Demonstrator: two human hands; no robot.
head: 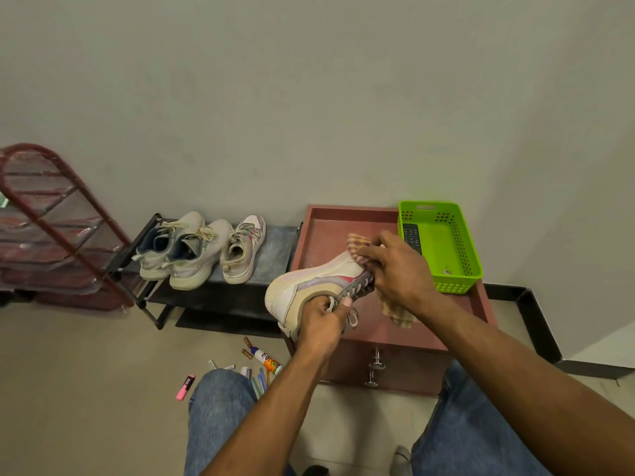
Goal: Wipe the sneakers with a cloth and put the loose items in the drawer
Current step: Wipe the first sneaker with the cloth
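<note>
The left hand [323, 321] is gripping a white and pink sneaker [319, 286] by its collar and heel, fingers curled into the opening, and is holding it tipped on its side above the near left corner of the reddish cabinet [457, 317]. Held this way, the sneaker is probably being steadied against the push of wiping while its side and toe face upward. The right hand [398, 266] is pressing a checked cloth [360, 245] onto the toe end, fingers curled over the fabric, and the loose tail of the cloth is hanging down to the right, below the wrist. That hand is likely bunching the cloth so the pressure lands on one patch at a time.

Three more sneakers [199, 249] are sitting on the low dark rack [275, 255] to the left of the cabinet, probably waiting their turn or already cleaned; I cannot tell which.

The loose items [261, 365], a glue stick, markers and small batteries, are lying on the floor near the person's left knee, with a pink highlighter [185, 387] a little further left. They are lying just beside the drawer front with its metal handles [376, 367], which is closed. A green basket [443, 245] is standing at the far right of the cabinet top, holding a remote control [412, 237].
</note>
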